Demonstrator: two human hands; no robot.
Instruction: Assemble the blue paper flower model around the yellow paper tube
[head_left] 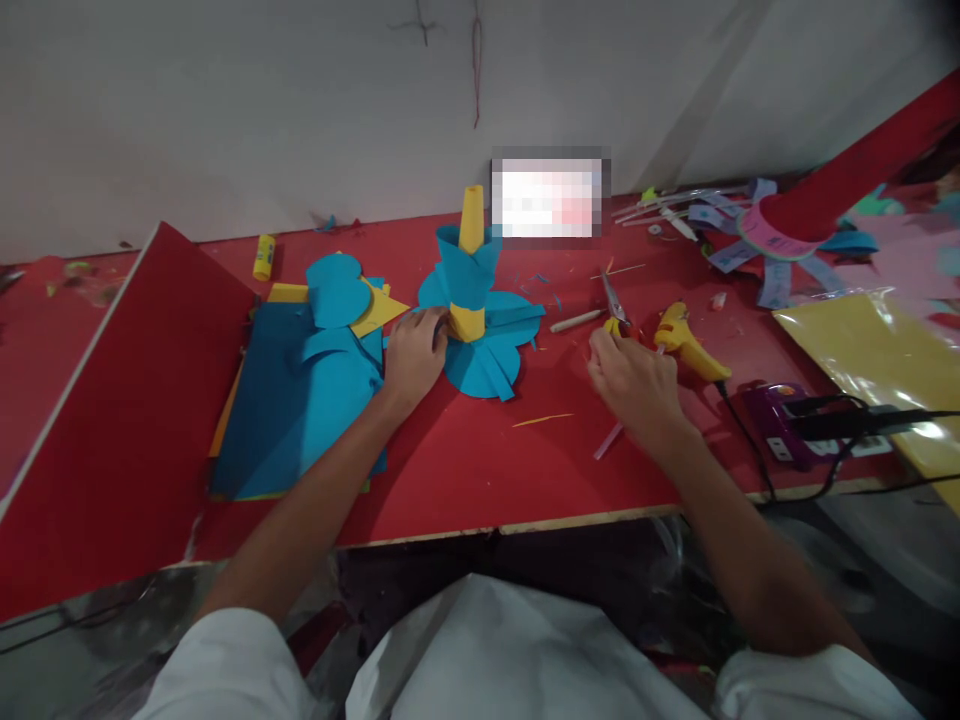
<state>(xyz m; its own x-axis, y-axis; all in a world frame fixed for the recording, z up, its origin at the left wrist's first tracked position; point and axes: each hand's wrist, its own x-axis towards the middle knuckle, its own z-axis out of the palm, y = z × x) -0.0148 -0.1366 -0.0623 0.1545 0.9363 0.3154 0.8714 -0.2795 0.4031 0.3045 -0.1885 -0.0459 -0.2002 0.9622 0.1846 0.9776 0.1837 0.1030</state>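
Nearest on the bench (480,470), right of centre, the right grip (634,385) curls at the handles of the scissors (613,296); whether it grasps them I cannot tell. Near centre, the left grip (416,358), fingers bent, meets the base of the blue-and-yellow paper piece (469,280), just right of it; its hold is unclear.

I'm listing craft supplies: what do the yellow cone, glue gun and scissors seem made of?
Yellow cone: likely paper or thin card, matte, judging by its rolled shape and flat colour.
Glue gun: probably plastic, fairly smooth, from its moulded-looking yellow body.
Scissors: the blades seem metal, by their grey sheen.
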